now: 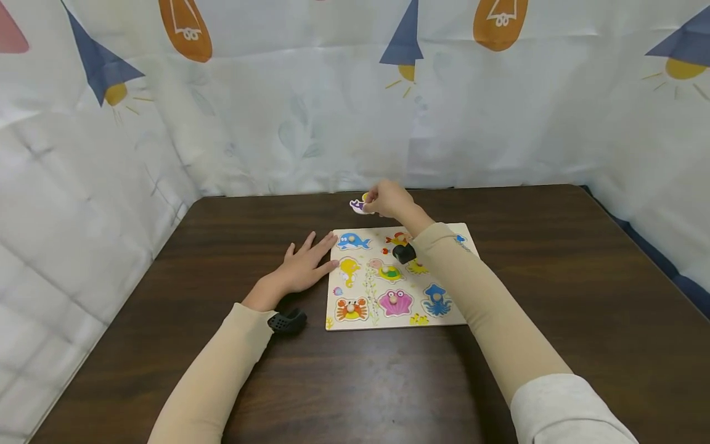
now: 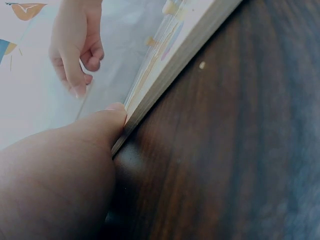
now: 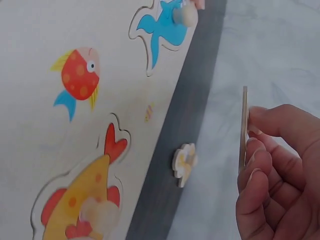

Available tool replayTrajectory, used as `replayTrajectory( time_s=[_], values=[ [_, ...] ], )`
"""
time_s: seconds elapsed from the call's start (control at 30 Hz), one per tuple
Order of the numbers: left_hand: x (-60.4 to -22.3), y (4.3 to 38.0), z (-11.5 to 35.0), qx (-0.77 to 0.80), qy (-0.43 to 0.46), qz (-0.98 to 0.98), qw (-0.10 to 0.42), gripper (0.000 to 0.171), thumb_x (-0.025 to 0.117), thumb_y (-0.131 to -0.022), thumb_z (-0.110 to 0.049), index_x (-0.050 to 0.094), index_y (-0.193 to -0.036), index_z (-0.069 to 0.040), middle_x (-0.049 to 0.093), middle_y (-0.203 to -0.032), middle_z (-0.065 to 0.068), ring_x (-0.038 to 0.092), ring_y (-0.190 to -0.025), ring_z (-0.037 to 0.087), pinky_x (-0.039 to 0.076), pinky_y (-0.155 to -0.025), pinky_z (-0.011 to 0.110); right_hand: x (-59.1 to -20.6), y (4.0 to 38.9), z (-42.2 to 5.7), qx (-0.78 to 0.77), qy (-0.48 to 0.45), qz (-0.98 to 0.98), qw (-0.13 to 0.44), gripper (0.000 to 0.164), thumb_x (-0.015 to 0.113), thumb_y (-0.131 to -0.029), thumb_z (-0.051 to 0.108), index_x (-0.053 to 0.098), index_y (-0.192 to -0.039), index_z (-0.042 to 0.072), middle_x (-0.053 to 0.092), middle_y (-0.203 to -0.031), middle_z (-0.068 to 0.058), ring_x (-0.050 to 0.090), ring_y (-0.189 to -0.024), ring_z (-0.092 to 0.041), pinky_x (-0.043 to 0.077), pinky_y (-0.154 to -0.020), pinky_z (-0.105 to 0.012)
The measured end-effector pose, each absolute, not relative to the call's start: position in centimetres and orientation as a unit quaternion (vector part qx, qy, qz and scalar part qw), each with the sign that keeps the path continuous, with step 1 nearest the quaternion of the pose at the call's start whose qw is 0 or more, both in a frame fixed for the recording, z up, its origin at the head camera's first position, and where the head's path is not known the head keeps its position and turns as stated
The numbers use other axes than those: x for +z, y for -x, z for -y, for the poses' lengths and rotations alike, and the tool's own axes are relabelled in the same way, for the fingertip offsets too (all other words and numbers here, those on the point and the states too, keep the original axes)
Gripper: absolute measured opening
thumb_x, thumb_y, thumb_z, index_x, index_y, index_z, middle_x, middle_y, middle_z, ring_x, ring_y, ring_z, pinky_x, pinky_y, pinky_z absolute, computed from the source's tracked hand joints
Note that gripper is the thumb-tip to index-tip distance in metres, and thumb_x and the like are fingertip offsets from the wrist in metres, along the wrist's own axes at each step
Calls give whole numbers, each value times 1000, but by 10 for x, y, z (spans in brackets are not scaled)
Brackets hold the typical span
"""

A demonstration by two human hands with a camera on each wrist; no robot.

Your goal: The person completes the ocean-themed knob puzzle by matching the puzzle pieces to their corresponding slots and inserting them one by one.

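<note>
A wooden knob puzzle board (image 1: pixel 363 280) with sea-animal pieces lies on the table. My left hand (image 1: pixel 302 268) is at its left edge with fingers spread, and the thumb (image 2: pixel 112 122) touches that edge in the left wrist view. Beyond the far edge, my right hand (image 1: pixel 391 200) pinches a thin, flat purple-and-white puzzle piece (image 1: pixel 359 207). In the right wrist view this held piece (image 3: pixel 244 125) shows edge-on, so its picture is hidden. A yellow-and-white puzzle piece (image 3: pixel 183 162) lies on the table just behind the board. The right forearm covers part of the board's right side.
Pieces on the board include a blue whale (image 1: pixel 352 240), a turtle (image 1: pixel 390 272), a crab (image 1: pixel 352 309), a pink shell (image 1: pixel 396 302) and a blue octopus (image 1: pixel 437 300). The dark table (image 1: pixel 233 376) ends at a patterned white curtain (image 1: pixel 344 135) behind.
</note>
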State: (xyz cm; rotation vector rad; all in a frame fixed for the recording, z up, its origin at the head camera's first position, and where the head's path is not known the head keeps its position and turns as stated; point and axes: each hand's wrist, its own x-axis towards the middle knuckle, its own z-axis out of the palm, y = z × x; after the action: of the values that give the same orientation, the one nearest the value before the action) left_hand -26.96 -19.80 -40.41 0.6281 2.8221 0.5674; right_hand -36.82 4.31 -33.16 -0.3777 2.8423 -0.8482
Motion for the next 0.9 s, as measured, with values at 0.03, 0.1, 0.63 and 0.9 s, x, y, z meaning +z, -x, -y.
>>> replayTrajectory(
  time_s=[0.03,0.1,0.63,0.9],
  values=[
    [-405,269,198,192,-212,-953,97,72,46,-108,-50,16,-167,-20,10,-172,1,-3,-156,36,-6,-115,71,-330,366,-44,-285,131,-947,74,17,73,-97,25,73,-102,9,73,-101,-11,70,-89,-28,48,-71,-36],
    [-405,269,199,193,-213,-953,95,72,46,-108,-50,16,-167,-19,11,-172,2,-3,-156,36,-5,-115,72,-326,361,-46,-290,141,-944,72,17,74,-96,25,73,-103,9,73,-100,-11,70,-89,-30,49,-70,-36],
    [-404,270,200,198,-215,-952,94,73,48,-108,-49,16,-167,-19,10,-172,4,-3,-156,37,-7,-114,72,-316,331,-72,-310,206,-927,47,15,75,-95,21,76,-97,6,70,-88,-6,60,-76,-21,49,-70,-33],
    [-407,272,202,200,-220,-950,97,73,45,-108,-51,16,-167,-19,9,-172,3,-4,-156,35,-7,-114,71,-320,314,-92,-304,212,-927,59,14,76,-95,20,75,-99,6,68,-85,-7,62,-78,-29,50,-70,-35]
  ],
)
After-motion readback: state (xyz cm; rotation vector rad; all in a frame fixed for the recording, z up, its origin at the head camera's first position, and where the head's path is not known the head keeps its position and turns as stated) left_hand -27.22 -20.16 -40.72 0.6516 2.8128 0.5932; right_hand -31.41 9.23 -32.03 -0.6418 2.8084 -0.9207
